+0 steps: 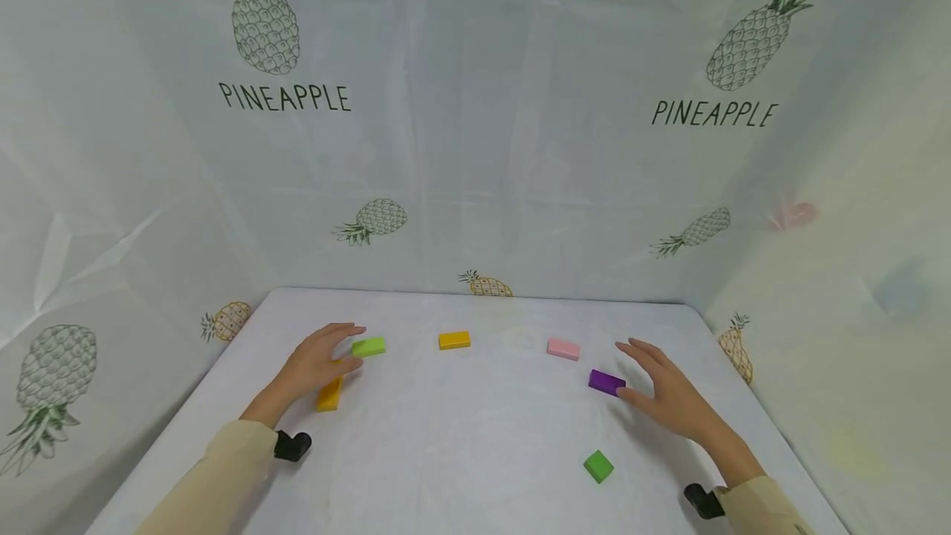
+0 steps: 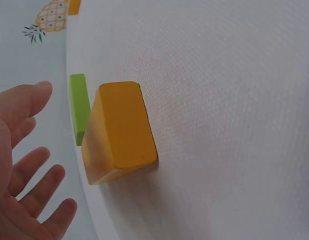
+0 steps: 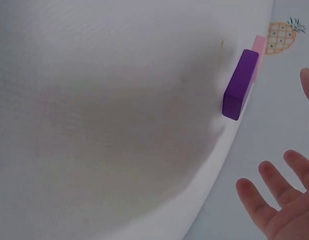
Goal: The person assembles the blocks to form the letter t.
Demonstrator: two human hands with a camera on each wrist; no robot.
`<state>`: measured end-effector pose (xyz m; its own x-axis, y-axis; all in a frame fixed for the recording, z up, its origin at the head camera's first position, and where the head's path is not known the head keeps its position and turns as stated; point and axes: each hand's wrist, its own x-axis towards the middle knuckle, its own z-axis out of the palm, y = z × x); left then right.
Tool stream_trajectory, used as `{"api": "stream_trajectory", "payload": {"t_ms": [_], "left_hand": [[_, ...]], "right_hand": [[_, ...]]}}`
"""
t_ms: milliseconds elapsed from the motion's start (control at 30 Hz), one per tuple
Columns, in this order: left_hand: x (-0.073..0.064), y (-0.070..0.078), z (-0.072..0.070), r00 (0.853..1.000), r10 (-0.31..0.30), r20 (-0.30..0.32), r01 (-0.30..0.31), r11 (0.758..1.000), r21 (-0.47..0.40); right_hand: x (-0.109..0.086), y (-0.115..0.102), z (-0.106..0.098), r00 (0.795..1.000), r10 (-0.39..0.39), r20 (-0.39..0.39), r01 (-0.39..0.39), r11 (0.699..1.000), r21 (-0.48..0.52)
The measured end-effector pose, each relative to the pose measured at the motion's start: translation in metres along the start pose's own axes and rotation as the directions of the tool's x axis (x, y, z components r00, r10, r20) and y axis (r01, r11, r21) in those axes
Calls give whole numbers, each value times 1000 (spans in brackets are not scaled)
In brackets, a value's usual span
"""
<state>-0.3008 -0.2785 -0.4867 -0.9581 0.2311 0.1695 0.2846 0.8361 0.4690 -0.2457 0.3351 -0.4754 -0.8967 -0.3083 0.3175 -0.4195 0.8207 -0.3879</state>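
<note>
In the head view, the left hand (image 1: pixel 315 362) hangs at ten o'clock over the white surface (image 1: pixel 475 461), its grip wide and holding nothing; its thumb partly hides an orange block (image 1: pixel 328 398), and a lime block (image 1: pixel 371 347) lies near its fingertips. A yellow block (image 1: pixel 455 341) sits near twelve, a pink block (image 1: pixel 563 349) at one. The right hand (image 1: pixel 669 395) is at two, its grip also wide, by a purple block (image 1: pixel 605 382); I can't quite tell whether the thumb touches it. A green block (image 1: pixel 598 466) lies at four.

In the left wrist view, the orange block is central, apart from the fingers at eight.

In the right wrist view, the purple block is at two, the visible fingers at four.
</note>
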Motion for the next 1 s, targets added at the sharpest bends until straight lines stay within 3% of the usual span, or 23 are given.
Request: {"api": "stream_trajectory", "payload": {"t_ms": [333,1000], "left_hand": [[8,-4,7,1000,-23,3,23,996,-84],[19,-3,16,998,-58,24,61,993,-104]], "right_hand": [[6,2,6,999,10,31,-12,998,69],[11,6,15,995,37,88,-52,984,173]]}}
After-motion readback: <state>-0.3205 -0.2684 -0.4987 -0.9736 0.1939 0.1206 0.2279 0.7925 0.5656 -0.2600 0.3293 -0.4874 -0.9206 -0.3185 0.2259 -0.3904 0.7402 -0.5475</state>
